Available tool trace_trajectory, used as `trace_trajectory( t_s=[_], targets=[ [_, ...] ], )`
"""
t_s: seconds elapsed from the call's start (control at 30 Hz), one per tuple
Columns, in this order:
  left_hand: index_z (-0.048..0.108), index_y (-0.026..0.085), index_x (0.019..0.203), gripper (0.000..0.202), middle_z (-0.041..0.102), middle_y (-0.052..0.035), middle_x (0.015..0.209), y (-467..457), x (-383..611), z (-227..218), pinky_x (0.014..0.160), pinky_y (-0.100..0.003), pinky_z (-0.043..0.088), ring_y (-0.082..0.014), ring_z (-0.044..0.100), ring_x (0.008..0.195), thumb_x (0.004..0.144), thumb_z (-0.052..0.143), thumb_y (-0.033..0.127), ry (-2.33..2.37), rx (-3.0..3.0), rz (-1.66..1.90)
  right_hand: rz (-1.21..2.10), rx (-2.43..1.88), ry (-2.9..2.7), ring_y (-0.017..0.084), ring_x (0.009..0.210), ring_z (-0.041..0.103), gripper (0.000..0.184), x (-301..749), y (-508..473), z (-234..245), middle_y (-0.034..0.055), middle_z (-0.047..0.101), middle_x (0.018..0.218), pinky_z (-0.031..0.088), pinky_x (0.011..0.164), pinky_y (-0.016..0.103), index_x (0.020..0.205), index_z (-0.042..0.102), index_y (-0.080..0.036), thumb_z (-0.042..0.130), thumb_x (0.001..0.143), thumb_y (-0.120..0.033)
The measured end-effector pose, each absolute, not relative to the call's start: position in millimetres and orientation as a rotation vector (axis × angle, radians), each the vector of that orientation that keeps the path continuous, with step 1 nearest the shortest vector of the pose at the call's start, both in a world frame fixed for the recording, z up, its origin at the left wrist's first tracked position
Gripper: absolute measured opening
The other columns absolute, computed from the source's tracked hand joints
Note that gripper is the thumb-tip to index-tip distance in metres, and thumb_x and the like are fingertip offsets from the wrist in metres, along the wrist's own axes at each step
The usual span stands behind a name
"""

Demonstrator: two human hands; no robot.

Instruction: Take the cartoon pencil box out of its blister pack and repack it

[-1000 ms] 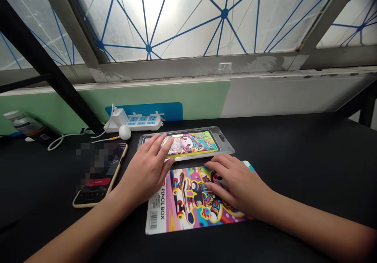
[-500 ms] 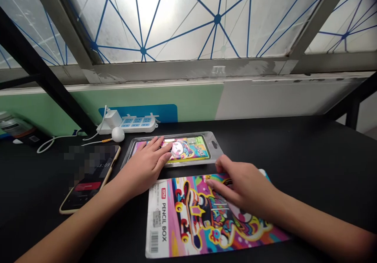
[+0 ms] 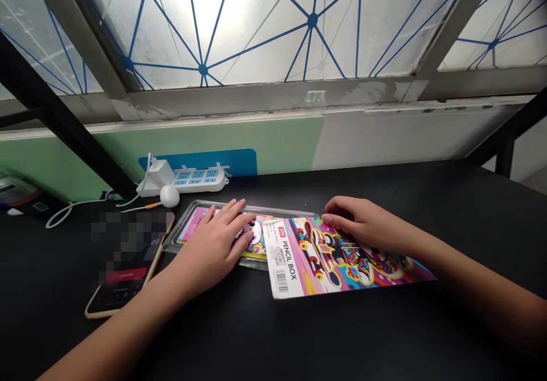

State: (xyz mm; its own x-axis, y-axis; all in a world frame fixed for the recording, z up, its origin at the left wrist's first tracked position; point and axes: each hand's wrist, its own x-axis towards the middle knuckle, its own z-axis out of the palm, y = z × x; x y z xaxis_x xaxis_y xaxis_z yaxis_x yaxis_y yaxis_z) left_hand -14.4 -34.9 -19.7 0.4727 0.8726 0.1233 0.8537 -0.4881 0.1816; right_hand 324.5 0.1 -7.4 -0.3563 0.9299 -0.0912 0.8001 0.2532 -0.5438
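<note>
A colourful backing card point(image 3: 316, 258) printed "PENCIL BOX" is pinched at its upper edge by my right hand point(image 3: 356, 220), thumb on the printed face. Its upper left part overlaps the right side of a clear plastic blister tray point(image 3: 188, 213). Inside the tray lies a bright cartoon-printed pencil box point(image 3: 255, 236), partly covered by the card and my fingers. My left hand point(image 3: 220, 241) rests spread and flat over the pencil box, palm down, gripping nothing.
To the left lies a phone point(image 3: 128, 278) in a pale case. Behind it are a white power strip point(image 3: 196, 180), a plugged-in adapter point(image 3: 160, 173), a round white device point(image 3: 170, 196) and a cable point(image 3: 70, 205). A bottle point(image 3: 25, 196) lies at far left, near a black frame post point(image 3: 72, 125).
My right hand has carried the card away from me and to the right, so it now covers the tray's right part. My left hand stays on the pencil box, and the tray has shifted slightly.
</note>
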Motion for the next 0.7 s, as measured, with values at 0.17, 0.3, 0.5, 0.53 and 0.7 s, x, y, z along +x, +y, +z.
trace_trajectory(
  t_s=[0.17, 0.3, 0.5, 0.53, 0.7],
  targets=[
    [0.054, 0.026, 0.146, 0.045, 0.037, -0.0123, 0.166, -41, -11, -22, 0.119, -0.065, 0.031, -0.0334, 0.032, 0.154, 0.108, 0.034, 0.041, 1.599, 2.627, 0.284, 0.715, -1.579, -2.216, 0.024, 0.086, 0.066, 0.045, 310, -10, -14, 0.0067, 0.074, 0.103, 0.049, 0.071, 0.035, 0.105, 0.068, -0.024, 0.052, 0.094, -0.065],
    [0.054, 0.027, 0.146, 0.048, 0.037, -0.01, 0.166, -47, -8, -24, 0.119, -0.065, 0.032, -0.0338, 0.031, 0.154, 0.108, 0.032, 0.044, 1.604, 2.652, 0.261, 0.804, -1.586, -2.273, 0.022, 0.078, 0.065, 0.044, 321, -2, -15, 0.0035, 0.074, 0.091, 0.046, 0.066, 0.033, 0.095, 0.071, -0.025, 0.056, 0.092, -0.066],
    [0.056, 0.026, 0.144, 0.047, 0.038, -0.0109, 0.166, -48, -8, -23, 0.116, -0.064, 0.036, -0.0342, 0.033, 0.153, 0.108, 0.031, 0.044, 1.582, 2.704, 0.237, 0.927, -1.765, -2.292, 0.024, 0.079, 0.066, 0.043, 349, 18, -6, 0.0022, 0.075, 0.088, 0.045, 0.064, 0.032, 0.093, 0.072, -0.026, 0.062, 0.087, -0.067],
    [0.057, 0.026, 0.143, 0.047, 0.039, -0.0112, 0.165, -48, -9, -23, 0.115, -0.063, 0.037, -0.0344, 0.034, 0.153, 0.108, 0.032, 0.044, 1.58, 2.716, 0.245, 0.927, -1.776, -2.299, 0.024, 0.079, 0.066, 0.044, 351, 19, -5, 0.0028, 0.074, 0.088, 0.046, 0.064, 0.033, 0.094, 0.071, -0.026, 0.061, 0.086, -0.068],
    [0.059, 0.028, 0.14, 0.045, 0.044, -0.0113, 0.162, -48, -10, -21, 0.109, -0.06, 0.044, -0.0348, 0.041, 0.149, 0.108, 0.034, 0.044, 1.576, 2.763, 0.271, 0.795, -1.626, -2.289, 0.026, 0.091, 0.068, 0.048, 340, 10, -5, 0.0067, 0.074, 0.107, 0.05, 0.075, 0.036, 0.109, 0.069, -0.026, 0.061, 0.088, -0.068]
  ],
)
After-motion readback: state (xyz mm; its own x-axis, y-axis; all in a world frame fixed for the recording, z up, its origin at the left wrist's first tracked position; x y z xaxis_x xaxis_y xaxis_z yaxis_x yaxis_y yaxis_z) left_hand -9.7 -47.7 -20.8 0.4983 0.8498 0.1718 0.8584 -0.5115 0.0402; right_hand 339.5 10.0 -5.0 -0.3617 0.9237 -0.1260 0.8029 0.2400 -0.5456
